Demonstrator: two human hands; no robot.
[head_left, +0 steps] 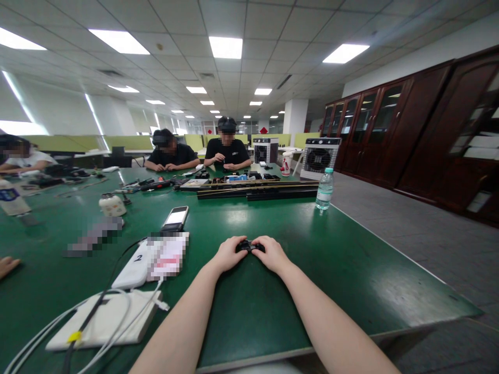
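Both hands meet over the green table point(331, 306) around a small black object point(250, 246), low over or resting on the tabletop. Its outline resembles a game controller, but its exact kind is unclear. My left hand point(231, 252) is closed on the object's left end, thumb on the near side. At the right end, my right hand point(274, 251) grips it in the same way. Fingers cover both ends, so only the dark middle shows.
Left of my arms lie a white power bank point(131, 267), a phone point(175, 218), a white flat box point(113, 324) and cables. A water bottle point(325, 189) stands at the right edge. Black rails point(280, 193) lie across the back. Several people sit around the table.
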